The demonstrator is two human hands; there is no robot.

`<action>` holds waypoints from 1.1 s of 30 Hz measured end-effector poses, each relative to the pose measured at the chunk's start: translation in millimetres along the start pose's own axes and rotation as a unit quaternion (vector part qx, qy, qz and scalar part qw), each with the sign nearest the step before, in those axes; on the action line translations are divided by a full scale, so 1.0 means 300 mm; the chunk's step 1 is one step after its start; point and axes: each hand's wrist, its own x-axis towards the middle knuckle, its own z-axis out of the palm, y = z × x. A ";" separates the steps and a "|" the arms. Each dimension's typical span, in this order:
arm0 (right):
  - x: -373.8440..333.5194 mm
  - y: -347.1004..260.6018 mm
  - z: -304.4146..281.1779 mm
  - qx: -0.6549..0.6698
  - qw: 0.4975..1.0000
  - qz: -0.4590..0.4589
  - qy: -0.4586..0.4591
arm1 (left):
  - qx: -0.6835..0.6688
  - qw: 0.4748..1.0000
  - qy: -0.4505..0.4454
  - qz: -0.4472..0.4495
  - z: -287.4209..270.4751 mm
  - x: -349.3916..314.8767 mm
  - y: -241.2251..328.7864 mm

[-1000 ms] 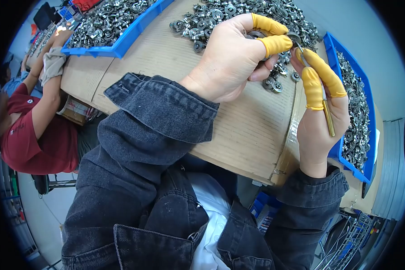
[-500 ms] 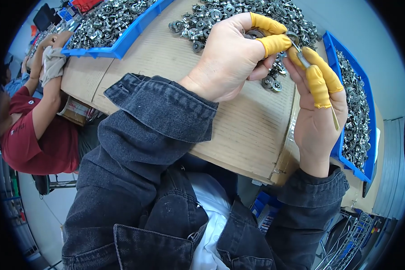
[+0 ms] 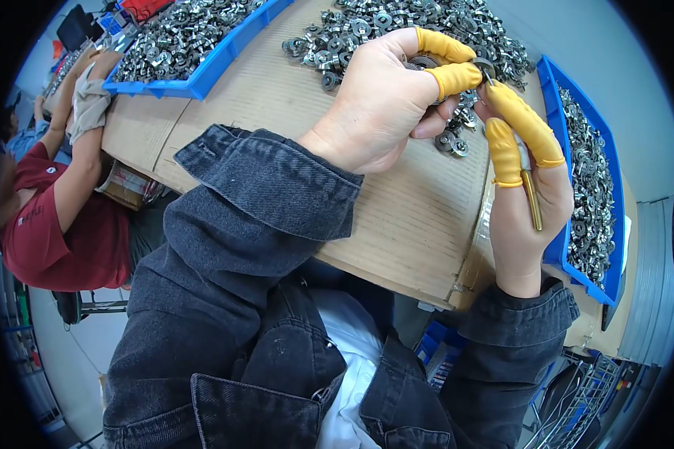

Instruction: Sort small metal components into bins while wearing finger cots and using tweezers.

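Note:
My left hand (image 3: 382,105), with yellow finger cots on thumb and forefinger, pinches a small round metal part (image 3: 484,66). Further metal discs (image 3: 424,63) are tucked between its fingers, partly hidden. From the right, my right hand (image 3: 518,217), also wearing yellow cots, holds a slim pen-like tool with a brass-coloured end (image 3: 532,199). The tool's shaft lies along the palm, and its thin front end meets the pinched part. Both hands are raised over the cardboard-covered table (image 3: 412,202), just in front of a heap of small metal wheel-like parts (image 3: 329,56).
A blue tray (image 3: 195,88) full of similar parts stands at the far left. Another filled blue tray (image 3: 614,258) runs along the right. At the left sits a person in a dark red shirt (image 3: 67,232), arms on the table. The table's front edge (image 3: 397,288) lies near my body.
My right thumb has drawn back from the forefinger, and the tool has turned in that hand, showing more of its brass end. My left hand has stayed nearly in place.

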 end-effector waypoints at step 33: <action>0.050 0.249 -0.040 -0.351 0.935 0.021 -0.042 | -0.197 0.975 -0.082 -0.062 -0.021 0.017 -0.014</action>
